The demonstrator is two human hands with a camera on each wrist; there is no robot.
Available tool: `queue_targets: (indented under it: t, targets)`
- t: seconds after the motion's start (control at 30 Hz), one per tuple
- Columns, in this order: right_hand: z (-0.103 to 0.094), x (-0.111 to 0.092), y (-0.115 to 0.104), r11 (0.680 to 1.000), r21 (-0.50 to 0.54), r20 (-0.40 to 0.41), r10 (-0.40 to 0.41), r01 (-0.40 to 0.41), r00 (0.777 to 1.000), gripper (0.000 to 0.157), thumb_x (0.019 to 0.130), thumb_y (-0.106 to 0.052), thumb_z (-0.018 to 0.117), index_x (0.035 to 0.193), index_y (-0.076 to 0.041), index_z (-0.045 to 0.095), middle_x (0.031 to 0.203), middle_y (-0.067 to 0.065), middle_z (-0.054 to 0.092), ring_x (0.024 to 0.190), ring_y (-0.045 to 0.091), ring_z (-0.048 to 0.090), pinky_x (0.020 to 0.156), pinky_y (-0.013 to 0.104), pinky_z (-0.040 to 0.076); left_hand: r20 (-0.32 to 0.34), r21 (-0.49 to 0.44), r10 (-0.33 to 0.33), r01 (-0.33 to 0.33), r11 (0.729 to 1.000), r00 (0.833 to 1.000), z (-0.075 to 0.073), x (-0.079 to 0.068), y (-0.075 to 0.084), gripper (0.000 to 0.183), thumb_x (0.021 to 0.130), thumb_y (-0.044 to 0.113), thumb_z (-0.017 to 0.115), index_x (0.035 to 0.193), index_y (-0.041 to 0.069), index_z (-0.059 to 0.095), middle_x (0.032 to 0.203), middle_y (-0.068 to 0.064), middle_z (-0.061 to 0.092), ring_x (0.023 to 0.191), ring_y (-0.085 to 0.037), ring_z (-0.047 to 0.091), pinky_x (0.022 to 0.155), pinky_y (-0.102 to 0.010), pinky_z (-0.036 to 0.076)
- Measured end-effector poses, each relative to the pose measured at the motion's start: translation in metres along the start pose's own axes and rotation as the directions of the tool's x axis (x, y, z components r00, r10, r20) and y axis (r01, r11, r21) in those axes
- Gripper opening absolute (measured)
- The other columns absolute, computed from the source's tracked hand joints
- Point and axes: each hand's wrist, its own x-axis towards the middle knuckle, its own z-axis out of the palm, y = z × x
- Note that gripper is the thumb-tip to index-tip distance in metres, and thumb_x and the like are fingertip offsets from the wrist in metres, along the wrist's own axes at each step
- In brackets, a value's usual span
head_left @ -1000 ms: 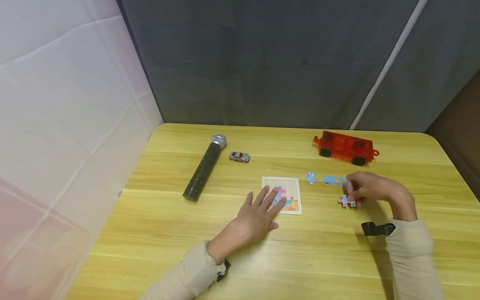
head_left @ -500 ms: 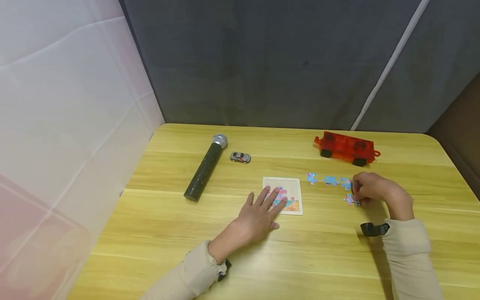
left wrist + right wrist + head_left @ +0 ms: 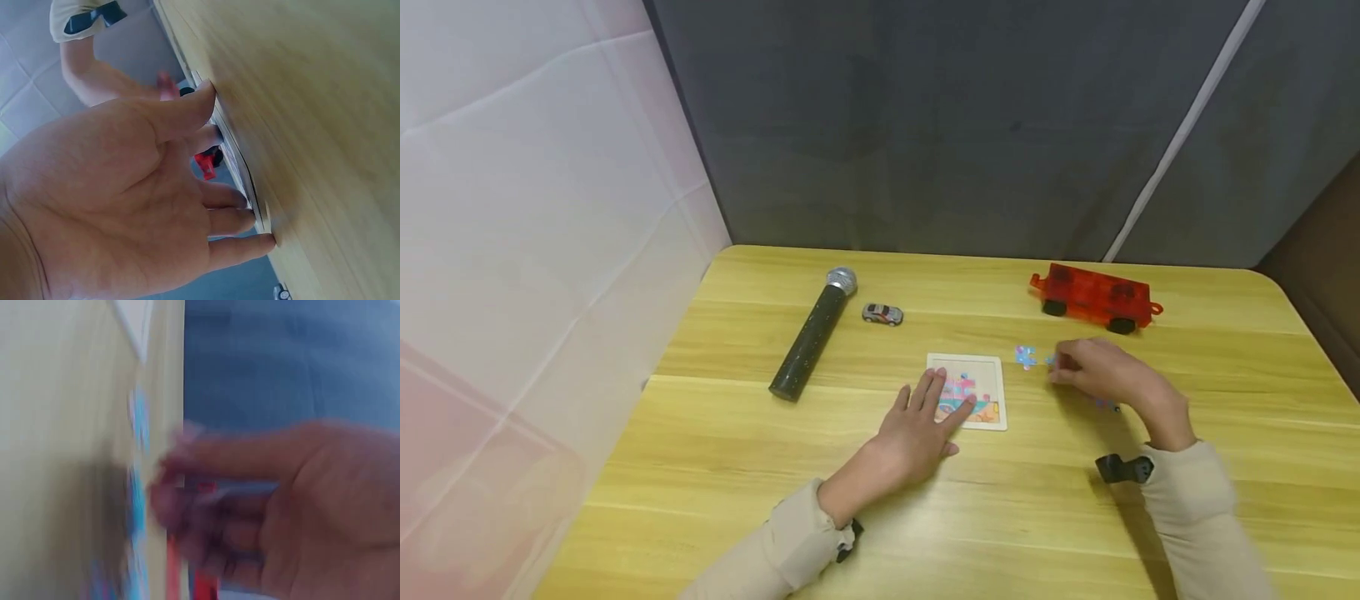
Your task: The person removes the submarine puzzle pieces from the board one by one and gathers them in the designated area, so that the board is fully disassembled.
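Observation:
My left hand [image 3: 912, 437] rests with straight, spread fingers on a puzzle in a pale square frame [image 3: 1003, 398]. The puzzle pieces in it are pink, teal and orange. In the left wrist view, the fingertips touch the frame's edge and the table. To the right of the frame, my right hand [image 3: 1112, 379] hovers over loose puzzle pieces, fingers loosely curled, thumb and index fingertips near each other. It is blurred in the right wrist view, and no piece shows between its fingers. A blue puzzle piece [image 3: 1026, 357] lies nearest the frame; the hand partly covers others.
Behind the pieces stands a red toy wagon [image 3: 1097, 296] with black wheels. A small silver toy car [image 3: 882, 314] sits behind the frame. Farther left lies a black microphone [image 3: 812, 333]. A grey curtain [image 3: 925, 125] borders the table's far edge.
My right hand has left the lowest loose piece and moved left, over the row of blue pieces. The left hand stays on the frame, its middle fingers drawn closer together.

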Motion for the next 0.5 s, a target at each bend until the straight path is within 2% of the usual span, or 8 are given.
queue_targets:
  t: [0.03, 0.1, 0.2, 0.3, 0.5]
  targets:
    - [0.007, 0.007, -0.01, 0.997, 0.015, -0.038, -0.072, 0.072, 0.997, 0.012, 0.107, -0.012, 0.072, 0.098, -0.004, 0.07, 0.081, 0.004, 0.069, 0.07, 0.015, 0.061, 0.067, 0.032, 0.05, 0.003, 0.001, -0.006, 0.006, 1.0, 1.0, 0.0, 0.0, 0.0, 0.068, 0.117, 0.048, 0.045, 0.178, 0.033, 0.02, 0.183, -0.021, 0.014, 0.171, -0.035, 0.017, 0.135, -0.05, 0.03]
    - [0.024, 0.021, -0.028, 0.98, 0.006, -0.106, -0.195, 0.197, 0.975, 0.011, 0.107, -0.011, 0.072, 0.107, -0.001, 0.074, 0.092, 0.007, 0.071, 0.079, 0.018, 0.065, 0.072, 0.034, 0.055, 0.009, 0.012, -0.013, 0.013, 1.0, 1.0, 0.0, 0.0, 0.0, 0.067, 0.117, 0.049, 0.044, 0.178, 0.034, 0.019, 0.183, -0.022, 0.015, 0.171, -0.036, 0.018, 0.135, -0.049, 0.031]
    - [0.047, 0.035, -0.048, 0.959, -0.009, -0.157, -0.282, 0.284, 0.947, 0.02, 0.106, -0.006, 0.071, 0.124, 0.004, 0.073, 0.11, 0.013, 0.07, 0.093, 0.024, 0.07, 0.08, 0.038, 0.061, 0.013, 0.047, -0.015, 0.015, 0.999, 1.0, 0.0, 0.0, 0.0, 0.066, 0.117, 0.05, 0.043, 0.177, 0.035, 0.02, 0.183, -0.021, 0.016, 0.17, -0.036, 0.019, 0.135, -0.047, 0.032]
    - [0.064, 0.04, -0.057, 0.963, -0.016, -0.184, -0.267, 0.268, 0.946, 0.024, 0.105, -0.002, 0.071, 0.128, 0.005, 0.071, 0.115, 0.016, 0.062, 0.093, 0.025, 0.068, 0.079, 0.038, 0.062, 0.023, 0.072, -0.019, 0.017, 0.997, 1.0, -0.001, 0.0, 0.0, 0.065, 0.117, 0.051, 0.042, 0.177, 0.036, 0.021, 0.183, -0.02, 0.015, 0.171, -0.034, 0.018, 0.134, -0.047, 0.032]
    - [0.077, 0.042, -0.06, 0.976, -0.005, -0.224, -0.213, 0.218, 0.951, 0.011, 0.105, 0.001, 0.07, 0.116, 0.001, 0.068, 0.119, 0.016, 0.057, 0.092, 0.023, 0.066, 0.079, 0.036, 0.061, 0.034, 0.073, -0.023, 0.02, 0.997, 0.999, 0.0, 0.001, 0.001, 0.066, 0.116, 0.052, 0.042, 0.177, 0.037, 0.02, 0.184, -0.019, 0.014, 0.171, -0.034, 0.016, 0.134, -0.047, 0.032]
